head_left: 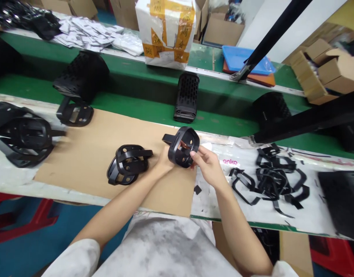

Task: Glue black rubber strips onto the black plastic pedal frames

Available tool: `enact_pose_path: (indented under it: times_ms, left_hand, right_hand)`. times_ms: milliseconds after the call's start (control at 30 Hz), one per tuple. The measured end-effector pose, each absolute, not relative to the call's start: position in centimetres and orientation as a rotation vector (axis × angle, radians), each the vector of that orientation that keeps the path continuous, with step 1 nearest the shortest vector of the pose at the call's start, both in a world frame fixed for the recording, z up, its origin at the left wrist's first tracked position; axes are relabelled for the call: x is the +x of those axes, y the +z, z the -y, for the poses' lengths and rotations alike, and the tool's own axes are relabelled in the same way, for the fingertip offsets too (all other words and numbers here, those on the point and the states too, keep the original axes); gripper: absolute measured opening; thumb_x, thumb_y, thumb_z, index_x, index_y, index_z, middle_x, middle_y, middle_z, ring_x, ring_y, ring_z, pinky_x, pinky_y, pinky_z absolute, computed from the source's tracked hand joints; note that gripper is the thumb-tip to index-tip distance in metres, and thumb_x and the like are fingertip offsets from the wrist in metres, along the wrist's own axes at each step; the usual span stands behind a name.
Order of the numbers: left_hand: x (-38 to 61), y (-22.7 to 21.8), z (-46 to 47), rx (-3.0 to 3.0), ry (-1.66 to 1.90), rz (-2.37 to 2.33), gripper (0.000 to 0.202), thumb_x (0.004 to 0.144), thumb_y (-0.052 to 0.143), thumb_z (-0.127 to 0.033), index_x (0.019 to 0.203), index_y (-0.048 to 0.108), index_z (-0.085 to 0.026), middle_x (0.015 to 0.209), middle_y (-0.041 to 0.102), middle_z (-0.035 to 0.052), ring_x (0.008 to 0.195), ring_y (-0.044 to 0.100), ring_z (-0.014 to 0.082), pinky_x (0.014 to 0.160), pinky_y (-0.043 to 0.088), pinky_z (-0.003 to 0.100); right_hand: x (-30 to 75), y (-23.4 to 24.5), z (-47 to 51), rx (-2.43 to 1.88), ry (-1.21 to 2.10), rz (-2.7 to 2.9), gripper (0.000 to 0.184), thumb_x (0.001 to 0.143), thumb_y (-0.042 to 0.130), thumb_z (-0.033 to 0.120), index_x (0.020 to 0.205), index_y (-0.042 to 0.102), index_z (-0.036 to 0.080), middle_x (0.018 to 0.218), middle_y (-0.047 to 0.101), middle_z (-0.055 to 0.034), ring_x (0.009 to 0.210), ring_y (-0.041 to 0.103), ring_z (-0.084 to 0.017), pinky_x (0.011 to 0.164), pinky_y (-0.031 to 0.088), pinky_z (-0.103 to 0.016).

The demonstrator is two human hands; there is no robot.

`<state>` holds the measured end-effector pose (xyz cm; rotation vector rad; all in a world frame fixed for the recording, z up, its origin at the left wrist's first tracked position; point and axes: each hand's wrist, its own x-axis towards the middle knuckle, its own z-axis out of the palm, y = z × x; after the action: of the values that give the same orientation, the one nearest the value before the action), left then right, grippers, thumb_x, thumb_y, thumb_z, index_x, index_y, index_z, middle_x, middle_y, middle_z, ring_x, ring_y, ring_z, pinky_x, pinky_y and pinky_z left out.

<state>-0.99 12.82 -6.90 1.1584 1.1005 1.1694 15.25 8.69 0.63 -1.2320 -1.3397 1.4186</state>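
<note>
A black plastic ring-shaped part (pixel 177 148) with holes and a protruding tab is held between my two hands above the cardboard sheet's right end. My left hand (pixel 166 158) grips it from the left and behind, its fingers partly hidden by the part. My right hand (pixel 209 166) pinches the lower right rim between thumb and fingers. Left of my hands, two similar black parts (pixel 129 163) lie overlapping on the cardboard sheet (pixel 87 154). On the white table to my right is a tangled pile of thin black strips and frames (pixel 273 177).
More black ring parts (pixel 29 132) are heaped at the left, with another (pixel 75 113) at the cardboard's corner. Perforated black housings (pixel 187 96) stand on the green belt. A taped white box (pixel 166 34) and blue tray (pixel 237 59) sit beyond. A dark metal post (pixel 272 34) rises at right.
</note>
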Motion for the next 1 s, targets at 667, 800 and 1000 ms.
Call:
enact_pose_path:
  times_ms: [667, 800, 1000]
  left_hand:
    - [-1.7, -3.2, -11.8, 1.451, 1.093, -1.05, 0.025, 0.099, 0.065, -0.044, 0.11, 0.062, -0.021, 0.096, 0.071, 0.0027, 0.085, 0.07, 0.0188, 0.079, 0.056, 0.029]
    - [-1.5, -3.5, -11.7, 1.424, 1.116, -1.056, 0.027, 0.099, 0.067, -0.042, 0.117, 0.062, -0.022, 0.101, 0.072, 0.0037, 0.089, 0.07, 0.0191, 0.082, 0.056, 0.03]
    - [-1.6, -4.1, -13.1, 0.987, 1.098, -0.905, 0.049, 0.086, 0.078, -0.06, 0.106, 0.068, -0.016, 0.086, 0.071, 0.0038, 0.074, 0.066, 0.0161, 0.066, 0.05, 0.025]
  right_hand:
    - [15.5, -3.5, -9.7, -1.293, 0.814, 1.555, 0.025, 0.095, 0.071, 0.032, 0.117, 0.078, 0.024, 0.115, 0.08, -0.0075, 0.103, 0.076, -0.027, 0.095, 0.061, -0.04]
    - [15.4, -3.7, -9.8, -1.273, 0.805, 1.539, 0.022, 0.097, 0.07, 0.034, 0.115, 0.079, 0.024, 0.113, 0.08, -0.0076, 0.101, 0.076, -0.028, 0.094, 0.06, -0.04]
    - [15.3, -4.6, -10.4, -1.292, 0.638, 1.337, 0.021, 0.1, 0.073, 0.039, 0.109, 0.081, 0.023, 0.109, 0.08, -0.0075, 0.1, 0.077, -0.027, 0.094, 0.061, -0.041]
